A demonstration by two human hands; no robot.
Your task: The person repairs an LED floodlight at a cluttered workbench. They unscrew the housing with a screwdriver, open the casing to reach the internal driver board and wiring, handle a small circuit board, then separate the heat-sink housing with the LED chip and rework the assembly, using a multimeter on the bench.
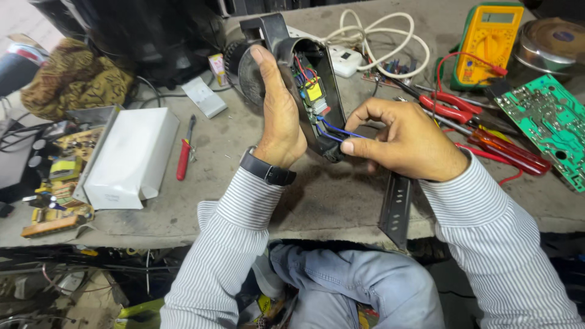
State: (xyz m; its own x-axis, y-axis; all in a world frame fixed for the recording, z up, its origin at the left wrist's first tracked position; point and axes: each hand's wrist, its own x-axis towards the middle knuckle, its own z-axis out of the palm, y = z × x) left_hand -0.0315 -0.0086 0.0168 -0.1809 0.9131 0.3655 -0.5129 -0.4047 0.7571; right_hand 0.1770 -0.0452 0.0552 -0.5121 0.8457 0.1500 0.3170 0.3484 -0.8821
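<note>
Closest in, the desk (329, 207) front edge runs right under both forearms, and a grey slotted bracket (396, 210) hangs over that edge just under the right wrist, so it's tight on that side. There's a bare patch of desk between the two arms and a bit more between the left arm and the white box (131, 155). The left hand (277, 116) comes up from the wrist with a black watch (267, 169), palm wrapped round the side of the black housing (292, 79), thumb up along its rim, grip pressed firmly on it. The housing is held just above the desk, long axis running from near-right to far-left, open side facing right so the small board and wires inside show. The right hand (402, 143) reaches in from the right, knuckles up, thumb and forefinger pinching the blue wires (332, 131) where they leave the lower end of the housing. A red screwdriver (184, 152) lies left of the left arm. To the right are red pliers (448, 106), red-handled drivers (512, 152) and a green circuit board (545, 125). Farther back sit a yellow multimeter (487, 39) and a coiled white cable (378, 39).
</note>
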